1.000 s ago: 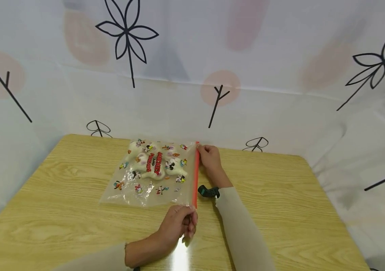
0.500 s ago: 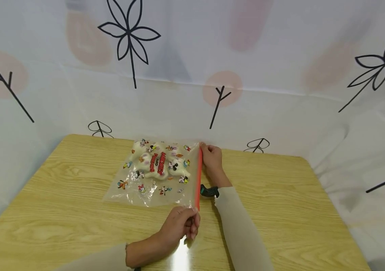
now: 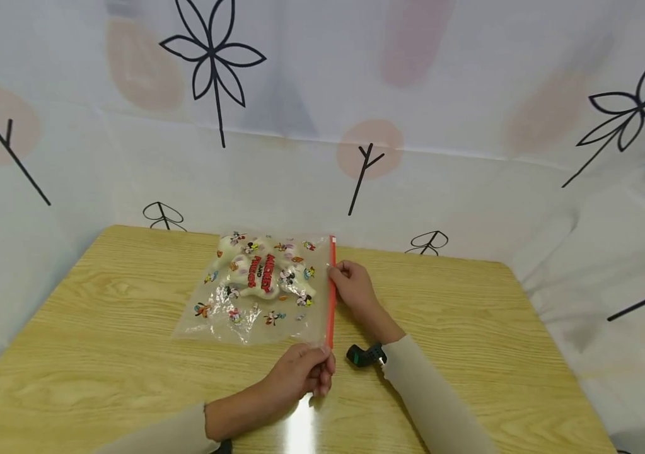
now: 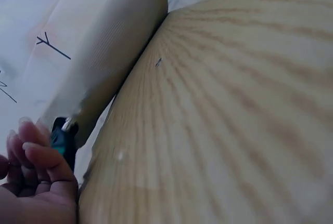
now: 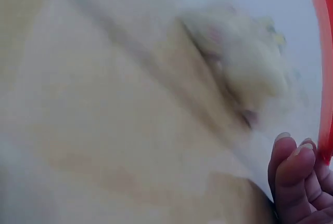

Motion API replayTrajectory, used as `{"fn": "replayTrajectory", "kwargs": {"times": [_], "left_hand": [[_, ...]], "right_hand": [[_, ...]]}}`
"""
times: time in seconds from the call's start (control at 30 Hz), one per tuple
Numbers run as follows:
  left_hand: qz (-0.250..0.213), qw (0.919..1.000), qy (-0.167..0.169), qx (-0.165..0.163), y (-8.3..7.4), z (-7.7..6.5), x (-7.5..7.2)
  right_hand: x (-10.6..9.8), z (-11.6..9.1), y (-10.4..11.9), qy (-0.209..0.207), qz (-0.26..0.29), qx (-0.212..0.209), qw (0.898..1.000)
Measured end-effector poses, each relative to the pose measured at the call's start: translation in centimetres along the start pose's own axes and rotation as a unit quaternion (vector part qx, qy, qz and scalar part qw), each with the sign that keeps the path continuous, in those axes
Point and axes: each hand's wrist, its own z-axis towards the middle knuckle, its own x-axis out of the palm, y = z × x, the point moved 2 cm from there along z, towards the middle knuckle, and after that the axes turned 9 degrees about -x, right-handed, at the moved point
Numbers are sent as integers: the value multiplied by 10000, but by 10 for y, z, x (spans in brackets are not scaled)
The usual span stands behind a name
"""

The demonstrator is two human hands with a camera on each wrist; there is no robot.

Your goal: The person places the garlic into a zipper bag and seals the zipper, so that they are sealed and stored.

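A clear zip bag (image 3: 299, 328) with cartoon prints and red lettering lies on the table in the head view. Pale, rounded contents (image 3: 265, 277) show through it, their kind unclear. Along its right side runs a red zip strip (image 3: 331, 315), with a small white piece (image 3: 333, 239) at its far end. My left hand (image 3: 299, 372) pinches the near end of that strip. Higher up, my right hand (image 3: 354, 290) pinches the strip between thumb and fingers. In the right wrist view, the strip (image 5: 325, 78) rises beside my right fingertips (image 5: 296, 164).
A wood-grain table (image 3: 101, 366) carries everything. Behind it hangs a white cloth (image 3: 282, 170) printed with flowers and twigs. A black wrist device (image 3: 364, 355) sits on my right wrist, close above the table.
My right hand has slid from the strip's far end toward me, leaving the white piece exposed. The left hand keeps its pinch at the near end.
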Motion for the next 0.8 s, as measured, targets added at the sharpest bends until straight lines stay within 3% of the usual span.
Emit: {"fn": "replayTrajectory", "kwargs": {"times": [0.1, 0.17, 0.23, 0.33, 0.37, 0.43, 0.53, 0.6, 0.7, 0.8], "left_hand": [[614, 9962, 600, -141, 1, 0, -1], [1324, 9851, 1083, -196, 0, -3, 0], [2083, 9662, 1515, -140, -1, -6, 2], [3032, 9355, 1812, 42, -9, -12, 4], [3341, 9240, 1853, 157, -12, -13, 4], [4058, 8931, 1882, 485, -20, -16, 2], [4986, 8444, 1688, 996, -34, -21, 0], [5420, 8196, 1395, 1226, -44, -24, -4], [5895, 7902, 697, 1524, -62, -26, -16], [6308, 7530, -259, 1853, -79, -26, -35]], "right_hand": [[-4, -11, 0, 83, -41, -68, 9999], [-9, -17, 0, 69, -128, -23, 9999], [-16, -21, 0, 1, -217, 64, 9997], [-31, -25, -3, -207, -416, 166, 9988], [-36, -26, -4, -300, -497, 179, 9982], [-47, -29, -7, -464, -642, 165, 9967], [-61, -32, -10, -721, -900, 96, 9933], [-70, -35, -12, -799, -1015, 23, 9916], [-82, -37, -15, -759, -1178, -105, 9901], [-91, -41, -19, -578, -1243, -151, 9904]]}}
